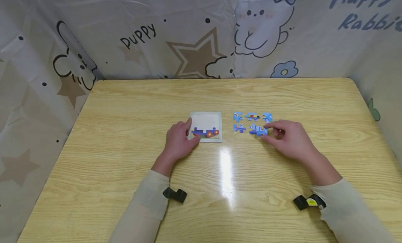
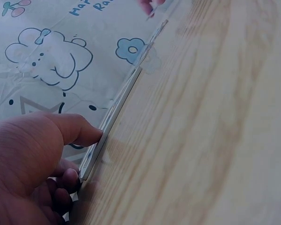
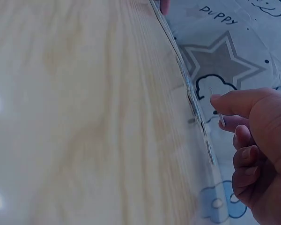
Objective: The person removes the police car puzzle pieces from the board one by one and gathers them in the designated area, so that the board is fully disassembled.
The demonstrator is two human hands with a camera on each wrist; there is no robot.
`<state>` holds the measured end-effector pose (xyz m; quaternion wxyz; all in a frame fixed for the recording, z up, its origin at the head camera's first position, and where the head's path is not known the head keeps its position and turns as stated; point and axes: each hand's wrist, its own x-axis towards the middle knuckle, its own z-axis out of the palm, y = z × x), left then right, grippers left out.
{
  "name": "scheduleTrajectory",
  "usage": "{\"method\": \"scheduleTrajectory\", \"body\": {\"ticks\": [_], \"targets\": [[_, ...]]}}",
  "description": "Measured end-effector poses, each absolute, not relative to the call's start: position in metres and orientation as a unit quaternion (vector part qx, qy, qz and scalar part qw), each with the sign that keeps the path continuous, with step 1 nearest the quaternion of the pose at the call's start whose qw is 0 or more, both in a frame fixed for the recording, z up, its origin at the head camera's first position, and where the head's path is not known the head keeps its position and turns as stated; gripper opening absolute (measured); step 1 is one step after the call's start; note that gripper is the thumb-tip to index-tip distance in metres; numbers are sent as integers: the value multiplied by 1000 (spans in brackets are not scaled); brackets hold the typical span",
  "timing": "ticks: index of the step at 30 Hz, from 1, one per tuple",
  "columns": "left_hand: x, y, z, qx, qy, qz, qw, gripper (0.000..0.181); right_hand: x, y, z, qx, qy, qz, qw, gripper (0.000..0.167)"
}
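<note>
Left hand has the jigsaw tray gripped, right hand pinches a blue jigsaw piece, loose pieces just past its fingertips.

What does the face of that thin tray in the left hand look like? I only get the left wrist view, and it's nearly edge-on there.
Observer: In the head view, the puzzle tray has a strip of joined pieces along its lower part, with a blank area above.
Operator: Okay, and is anything lying just to the right of it?
Observer: Yes, several loose puzzle pieces, mostly blue.
Operator: What's that sliver in the right hand, up at the top of my picture?
Observer: A blue puzzle piece, pinched at the fingertips.
</note>
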<state>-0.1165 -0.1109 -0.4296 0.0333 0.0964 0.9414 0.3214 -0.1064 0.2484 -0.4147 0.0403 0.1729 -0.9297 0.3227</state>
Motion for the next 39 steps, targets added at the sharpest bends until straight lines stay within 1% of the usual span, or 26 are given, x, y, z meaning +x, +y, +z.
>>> {"method": "scheduleTrajectory", "body": {"ticks": [12, 21, 32, 35, 39], "targets": [[-117, -112, -430, 93, 942, 321, 34, 72, -110, 276, -422, 169, -936, 304, 53, 26], [-117, -113, -432, 95, 941, 322, 36, 71, -114, 277, -426, 170, -934, 314, 30, 26], [-115, -114, -431, 96, 937, 333, 40, 71, -113, 276, -427, 147, -934, 324, 20, 32], [-117, -115, -432, 99, 935, 338, 45, 72, -113, 276, -427, 145, -933, 328, 28, 33], [-118, -116, -431, 104, 932, 344, 54, 75, -113, 272, -428, 135, -926, 349, 54, 32]]}}
